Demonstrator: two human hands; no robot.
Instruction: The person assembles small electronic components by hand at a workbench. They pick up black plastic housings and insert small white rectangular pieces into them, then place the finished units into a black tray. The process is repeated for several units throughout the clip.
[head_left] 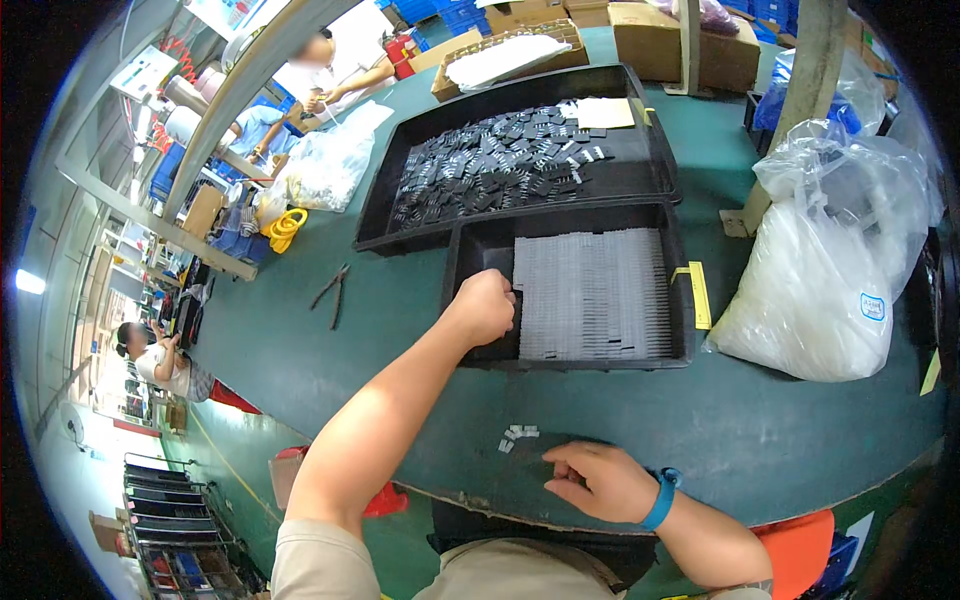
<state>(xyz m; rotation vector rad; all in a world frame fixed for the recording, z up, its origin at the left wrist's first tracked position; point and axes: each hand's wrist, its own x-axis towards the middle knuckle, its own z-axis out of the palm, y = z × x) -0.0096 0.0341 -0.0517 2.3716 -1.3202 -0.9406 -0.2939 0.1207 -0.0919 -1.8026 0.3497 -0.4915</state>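
Note:
My left hand (485, 308) reaches into the smaller black tray (590, 366), its fingers pressed together at the left end of the packed rows of thin grey pieces (590, 295). What the fingertips hold, if anything, is hidden by the hand. My right hand (605, 482) hovers or rests low over the table near its front edge; I cannot tell which. Its thumb and forefinger are apart with nothing seen between them, and a blue band circles that wrist. Just left of it lie several small white pieces (517, 436) on the green tabletop (420, 400).
Behind, a large black tray (400, 240) holds many loose black pieces (490, 160). A clear bag of white material (815, 290) stands right, by a metal post (800, 110). Pliers (335, 295) and a yellow coil (286, 230) lie left. Other people work farther off.

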